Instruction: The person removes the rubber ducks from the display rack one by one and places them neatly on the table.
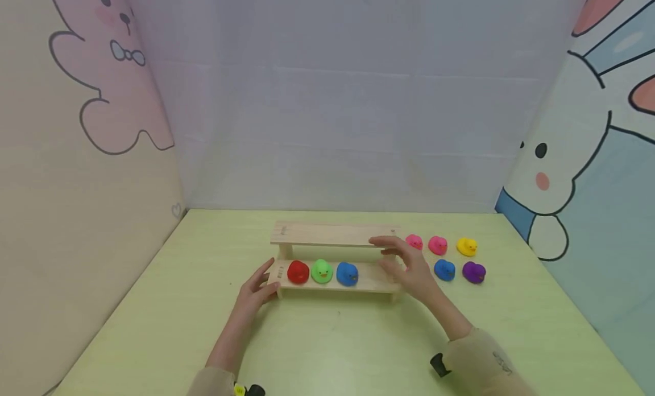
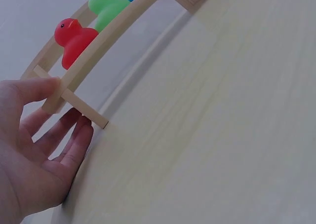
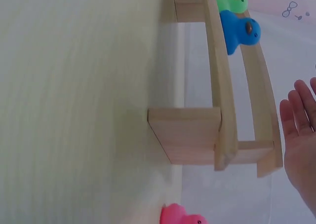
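A two-tier wooden shelf [image 1: 327,234] stands on the table. On its lower tier sit a red rubber duck [image 1: 298,272], a green duck [image 1: 322,271] and a blue duck [image 1: 347,274], side by side from the left. My left hand [image 1: 254,289] grips the left end of that tier; the left wrist view shows its thumb on top and its fingers curled underneath. Above the tier's right end is my right hand [image 1: 409,266], holding nothing. In the right wrist view its fingers are extended beside the shelf, apart from the wood.
Right of the shelf, more ducks stand on the table [image 1: 169,322]: a pink one [image 1: 438,245], a yellow one [image 1: 467,247], a blue one [image 1: 444,269] and a purple one [image 1: 473,272]. Other pink ducks [image 1: 414,242] are partly hidden by my right hand. Curtains hang around the table.
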The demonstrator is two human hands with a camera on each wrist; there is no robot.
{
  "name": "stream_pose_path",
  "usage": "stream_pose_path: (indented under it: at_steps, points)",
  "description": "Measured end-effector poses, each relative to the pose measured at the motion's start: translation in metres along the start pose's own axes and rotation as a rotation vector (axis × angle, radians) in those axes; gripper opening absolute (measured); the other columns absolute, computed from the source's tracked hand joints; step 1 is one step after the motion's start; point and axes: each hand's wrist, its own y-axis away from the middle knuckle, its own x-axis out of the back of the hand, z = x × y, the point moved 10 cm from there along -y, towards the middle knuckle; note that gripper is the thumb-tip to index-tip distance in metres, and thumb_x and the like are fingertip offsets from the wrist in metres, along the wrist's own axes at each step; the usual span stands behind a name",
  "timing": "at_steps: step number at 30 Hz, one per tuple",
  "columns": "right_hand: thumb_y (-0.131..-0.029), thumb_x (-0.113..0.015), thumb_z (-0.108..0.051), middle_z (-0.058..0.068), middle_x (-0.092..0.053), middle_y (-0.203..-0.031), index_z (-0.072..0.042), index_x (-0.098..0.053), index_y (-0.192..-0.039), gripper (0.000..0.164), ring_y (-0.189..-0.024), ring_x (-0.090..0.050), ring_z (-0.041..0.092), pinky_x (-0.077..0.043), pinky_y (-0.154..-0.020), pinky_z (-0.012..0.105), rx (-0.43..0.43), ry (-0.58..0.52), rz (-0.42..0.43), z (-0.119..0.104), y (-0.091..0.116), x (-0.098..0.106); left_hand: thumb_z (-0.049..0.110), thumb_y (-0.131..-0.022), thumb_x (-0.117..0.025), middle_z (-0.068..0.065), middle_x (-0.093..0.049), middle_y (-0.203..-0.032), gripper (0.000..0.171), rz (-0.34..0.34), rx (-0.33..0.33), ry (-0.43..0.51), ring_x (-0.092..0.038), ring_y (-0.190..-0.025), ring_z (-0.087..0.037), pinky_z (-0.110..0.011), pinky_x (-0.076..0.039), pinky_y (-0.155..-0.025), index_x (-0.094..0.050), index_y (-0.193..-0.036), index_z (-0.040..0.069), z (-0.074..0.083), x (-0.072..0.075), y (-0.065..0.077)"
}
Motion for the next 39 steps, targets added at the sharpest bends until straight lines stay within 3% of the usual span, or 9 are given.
stream_pose_path:
  at_steps: [4, 7, 11, 13, 18, 28, 35, 39]
  points:
    - [-0.094, -0.061, -0.002, 0.01, -0.063, -0.134, -0.011, -0.059, -0.132, 0.039, -0.125, -0.057, 0.011, -0.049, -0.104, 0.028, -0.044, -0.052, -0.079, 0.008, 0.001, -0.024, 0.013, -0.098, -0.058, -0.019, -0.049, -0.147, 0.059, 0.015, 0.0, 0.02, -0.061, -0.121, -0.025, -0.035, -0.055, -0.098, -0.039, -0.152, 0.026, 0.0, -0.002, -0.001]
    - [-0.095, -0.059, 0.0, 0.015, -0.061, -0.135, -0.006, -0.057, -0.134, 0.04, -0.124, -0.059, 0.024, -0.05, -0.104, 0.031, -0.051, -0.102, -0.138, 0.015, 0.004, -0.038, 0.011, -0.097, -0.057, -0.02, -0.05, -0.145, 0.059, 0.018, -0.001, 0.032, -0.063, -0.116, -0.023, -0.036, -0.056, -0.096, -0.04, -0.152, 0.025, 0.0, -0.003, -0.003]
    - [-0.096, -0.057, 0.001, 0.026, -0.056, -0.136, 0.004, -0.052, -0.136, 0.041, -0.122, -0.058, 0.041, -0.05, -0.103, 0.026, -0.072, -0.189, -0.21, 0.022, 0.007, -0.049, 0.011, -0.096, -0.058, -0.021, -0.05, -0.144, 0.061, 0.016, 0.013, 0.033, -0.064, -0.113, -0.02, -0.035, -0.057, -0.094, -0.039, -0.152, 0.025, -0.001, -0.004, -0.004]
    - [-0.097, -0.057, 0.0, 0.029, -0.055, -0.138, 0.006, -0.051, -0.137, 0.041, -0.122, -0.057, 0.043, -0.049, -0.102, 0.022, -0.093, -0.202, -0.236, 0.024, 0.007, -0.052, 0.011, -0.096, -0.058, -0.02, -0.05, -0.145, 0.061, 0.018, 0.019, 0.035, -0.064, -0.113, -0.02, -0.035, -0.057, -0.094, -0.039, -0.152, 0.026, -0.002, -0.004, -0.004]
    - [-0.096, -0.06, -0.006, 0.024, -0.054, -0.141, 0.001, -0.051, -0.139, 0.044, -0.127, -0.056, 0.038, -0.047, -0.104, 0.02, -0.152, -0.156, -0.288, 0.029, 0.005, -0.056, 0.01, -0.096, -0.058, -0.02, -0.049, -0.145, 0.061, 0.017, 0.022, 0.043, -0.062, -0.114, -0.02, -0.036, -0.056, -0.095, -0.039, -0.152, 0.027, -0.001, -0.003, -0.004]
    - [-0.094, -0.067, -0.018, 0.005, -0.059, -0.141, -0.014, -0.057, -0.138, 0.045, -0.133, -0.053, 0.026, -0.042, -0.112, 0.03, -0.188, -0.048, -0.323, 0.033, 0.005, -0.062, 0.013, -0.097, -0.058, -0.018, -0.049, -0.146, 0.061, 0.012, 0.026, 0.038, -0.061, -0.118, -0.02, -0.038, -0.054, -0.098, -0.038, -0.152, 0.029, -0.004, 0.0, -0.004]
    - [-0.093, -0.069, -0.022, 0.003, -0.06, -0.14, -0.019, -0.06, -0.135, 0.044, -0.133, -0.052, 0.024, -0.041, -0.11, 0.021, -0.234, -0.023, -0.314, 0.036, 0.006, -0.063, 0.012, -0.097, -0.058, -0.019, -0.049, -0.145, 0.061, 0.009, 0.016, 0.05, -0.061, -0.115, -0.018, -0.037, -0.055, -0.097, -0.039, -0.152, 0.027, -0.004, 0.0, -0.002]
    - [-0.091, -0.071, -0.024, 0.002, -0.061, -0.138, -0.021, -0.061, -0.134, 0.044, -0.13, -0.056, 0.023, -0.044, -0.109, 0.024, -0.273, -0.03, -0.311, 0.04, 0.008, -0.065, 0.013, -0.097, -0.059, -0.019, -0.049, -0.145, 0.06, 0.017, 0.027, 0.051, -0.061, -0.116, -0.019, -0.038, -0.054, -0.098, -0.039, -0.152, 0.028, -0.006, 0.001, 0.0]
